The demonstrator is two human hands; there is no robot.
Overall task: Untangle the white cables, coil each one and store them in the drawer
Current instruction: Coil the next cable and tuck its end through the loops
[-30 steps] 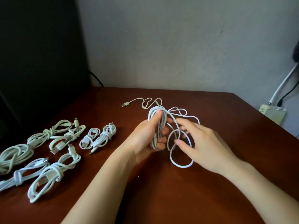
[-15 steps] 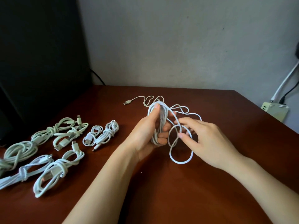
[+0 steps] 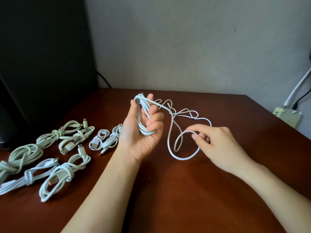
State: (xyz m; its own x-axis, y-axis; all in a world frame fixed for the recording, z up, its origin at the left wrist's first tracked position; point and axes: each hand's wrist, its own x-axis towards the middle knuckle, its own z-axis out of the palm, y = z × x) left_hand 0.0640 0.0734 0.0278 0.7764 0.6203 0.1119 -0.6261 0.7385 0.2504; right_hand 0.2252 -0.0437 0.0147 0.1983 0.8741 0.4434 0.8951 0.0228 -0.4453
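My left hand (image 3: 141, 132) curls around the coiled part of the thin white cable (image 3: 183, 158) above the middle of the table (image 3: 168, 199); at its 3 o'clock my right hand (image 3: 217, 145) pinches a loose loop.

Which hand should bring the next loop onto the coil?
Right, probably. The right hand pinches the loose loop, free to swing it over; the left hand grips the coil and would have to let go.
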